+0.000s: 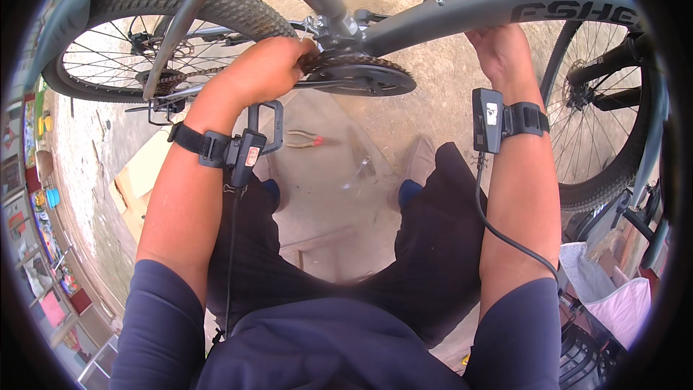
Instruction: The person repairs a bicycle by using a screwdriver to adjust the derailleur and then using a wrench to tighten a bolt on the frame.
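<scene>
bike frame (505,1) lying l-r, l hand (263,68) on chainring (361,72), r hand (502,50) on frame

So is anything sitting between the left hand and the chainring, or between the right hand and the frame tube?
Nothing visible does. The left hand is already against the chainring at its toothed edge, and the right hand wraps the grey frame tube directly. The pliers lie on the ground below, clear of both.
</scene>
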`<action>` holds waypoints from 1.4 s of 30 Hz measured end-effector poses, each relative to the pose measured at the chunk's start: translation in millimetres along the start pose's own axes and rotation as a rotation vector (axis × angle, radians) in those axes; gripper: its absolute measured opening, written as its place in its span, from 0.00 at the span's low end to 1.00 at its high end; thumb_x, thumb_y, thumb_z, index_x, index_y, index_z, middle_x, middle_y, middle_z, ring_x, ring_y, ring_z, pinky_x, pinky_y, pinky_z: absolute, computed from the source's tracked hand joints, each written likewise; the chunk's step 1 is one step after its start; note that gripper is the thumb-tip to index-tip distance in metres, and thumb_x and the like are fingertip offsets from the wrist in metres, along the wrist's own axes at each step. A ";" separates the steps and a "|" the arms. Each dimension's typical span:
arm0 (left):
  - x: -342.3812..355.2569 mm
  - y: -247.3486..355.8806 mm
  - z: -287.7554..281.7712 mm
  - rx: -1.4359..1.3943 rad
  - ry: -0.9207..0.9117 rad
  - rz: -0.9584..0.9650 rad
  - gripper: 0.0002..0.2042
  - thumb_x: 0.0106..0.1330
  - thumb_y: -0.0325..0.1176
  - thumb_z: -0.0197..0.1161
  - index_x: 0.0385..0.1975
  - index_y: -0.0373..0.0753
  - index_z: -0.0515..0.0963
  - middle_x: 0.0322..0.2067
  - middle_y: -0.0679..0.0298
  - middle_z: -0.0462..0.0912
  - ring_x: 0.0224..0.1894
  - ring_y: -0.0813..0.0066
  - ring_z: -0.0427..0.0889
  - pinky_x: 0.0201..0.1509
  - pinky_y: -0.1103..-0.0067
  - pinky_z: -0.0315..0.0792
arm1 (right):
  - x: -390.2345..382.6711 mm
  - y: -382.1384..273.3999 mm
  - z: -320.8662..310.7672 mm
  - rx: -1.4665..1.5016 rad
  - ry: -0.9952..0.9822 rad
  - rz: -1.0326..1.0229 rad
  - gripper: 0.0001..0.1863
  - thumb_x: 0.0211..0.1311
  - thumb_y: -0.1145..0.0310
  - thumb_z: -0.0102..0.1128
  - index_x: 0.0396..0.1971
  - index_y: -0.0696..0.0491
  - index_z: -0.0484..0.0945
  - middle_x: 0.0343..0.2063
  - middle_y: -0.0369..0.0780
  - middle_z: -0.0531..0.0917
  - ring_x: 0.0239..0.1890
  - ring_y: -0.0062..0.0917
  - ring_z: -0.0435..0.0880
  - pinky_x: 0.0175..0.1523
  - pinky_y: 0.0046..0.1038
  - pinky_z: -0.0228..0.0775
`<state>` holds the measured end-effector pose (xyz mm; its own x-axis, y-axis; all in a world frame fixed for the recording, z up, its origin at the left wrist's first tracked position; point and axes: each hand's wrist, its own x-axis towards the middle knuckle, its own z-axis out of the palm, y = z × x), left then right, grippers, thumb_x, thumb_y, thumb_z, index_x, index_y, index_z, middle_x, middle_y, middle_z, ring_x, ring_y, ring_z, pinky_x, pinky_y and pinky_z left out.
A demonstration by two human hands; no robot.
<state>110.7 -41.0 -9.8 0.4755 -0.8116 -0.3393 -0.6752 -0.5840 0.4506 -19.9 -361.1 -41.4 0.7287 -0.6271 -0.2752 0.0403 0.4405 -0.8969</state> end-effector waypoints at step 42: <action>-18.3 6.9 -9.2 -0.466 0.200 -0.015 0.22 0.66 0.33 0.66 0.58 0.33 0.75 0.47 0.50 0.85 0.50 0.57 0.84 0.55 0.68 0.76 | 4.7 -7.1 -27.3 0.143 -0.146 0.015 0.26 0.77 0.59 0.47 0.67 0.57 0.65 0.60 0.45 0.78 0.60 0.32 0.79 0.61 0.33 0.76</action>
<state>102.5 -30.4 7.1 0.6130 -0.7632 -0.2042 -0.3655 -0.5031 0.7831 -35.4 -384.7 -45.7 0.8209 -0.5246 -0.2257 0.1181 0.5426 -0.8316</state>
